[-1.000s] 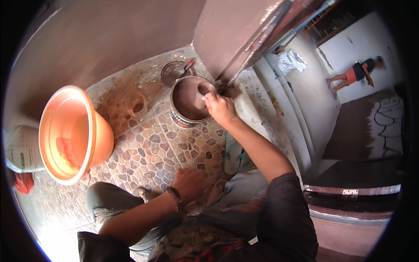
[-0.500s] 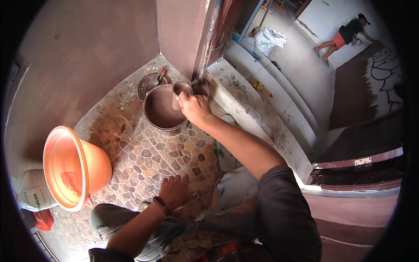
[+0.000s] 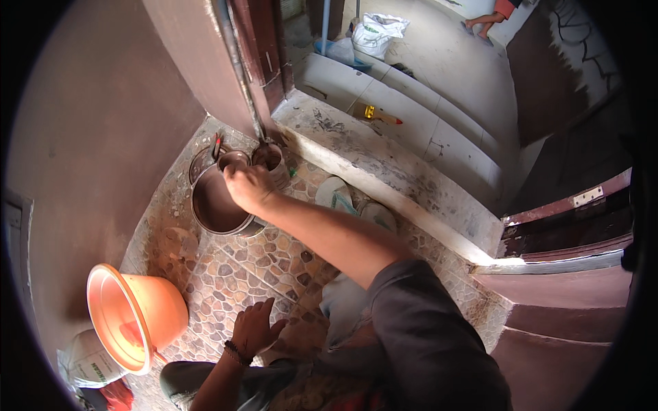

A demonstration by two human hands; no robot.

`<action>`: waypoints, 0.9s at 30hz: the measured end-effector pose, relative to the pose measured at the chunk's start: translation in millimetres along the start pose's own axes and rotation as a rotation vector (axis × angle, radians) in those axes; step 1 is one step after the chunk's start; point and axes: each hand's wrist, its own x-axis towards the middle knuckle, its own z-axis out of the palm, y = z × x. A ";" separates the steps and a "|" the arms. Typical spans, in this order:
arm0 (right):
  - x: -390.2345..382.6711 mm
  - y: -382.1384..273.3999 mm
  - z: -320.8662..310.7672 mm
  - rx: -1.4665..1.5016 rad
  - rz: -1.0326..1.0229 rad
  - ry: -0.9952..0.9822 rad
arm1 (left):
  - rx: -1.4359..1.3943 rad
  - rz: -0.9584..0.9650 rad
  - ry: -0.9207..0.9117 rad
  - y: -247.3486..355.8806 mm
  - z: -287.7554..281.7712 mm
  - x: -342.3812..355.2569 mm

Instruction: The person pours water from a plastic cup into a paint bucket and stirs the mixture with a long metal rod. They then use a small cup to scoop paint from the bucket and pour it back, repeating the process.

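Note:
My right hand (image 3: 248,186) grips a small brown-coated cup (image 3: 234,158) at the far right rim of a paint bucket (image 3: 254,227). Brown paint (image 3: 216,204) fills much of that bucket. Just right of the cup stands a smaller paint-stained can (image 3: 277,163). Behind the bucket, a red-handled tool (image 3: 218,145) rests on a round lid (image 3: 199,166). Nearer to me, my left hand (image 3: 253,330) hovers over my knees with its fingers apart and nothing in it.
An orange bucket (image 3: 168,301) lies tilted at left, beside a white sack (image 3: 92,363). Sandals (image 3: 334,194) sit by a concrete step (image 3: 384,154). A yellow-and-red paintbrush (image 3: 378,115) lies on the white tiles. Another person's legs (image 3: 488,22) show at the far right.
The view has shifted, bringing the smaller can into sight. My right hand has moved the cup toward the bucket's far rim, beside that can. My left hand's fingers are spread wider.

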 end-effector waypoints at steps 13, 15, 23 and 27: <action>-12.9 4.0 0.3 0.125 0.032 -0.061 | -0.002 -0.112 -0.151 -33.1 60.8 26.6; -13.3 4.1 1.2 0.148 0.062 -0.088 | -0.016 -0.123 -0.175 -36.8 67.2 32.6; -14.0 9.7 5.9 0.163 0.088 -0.040 | -0.052 -0.172 -0.207 -34.6 72.9 50.4; -13.2 12.1 9.1 0.253 0.184 -0.043 | -0.048 -0.185 -0.209 -36.8 71.6 54.1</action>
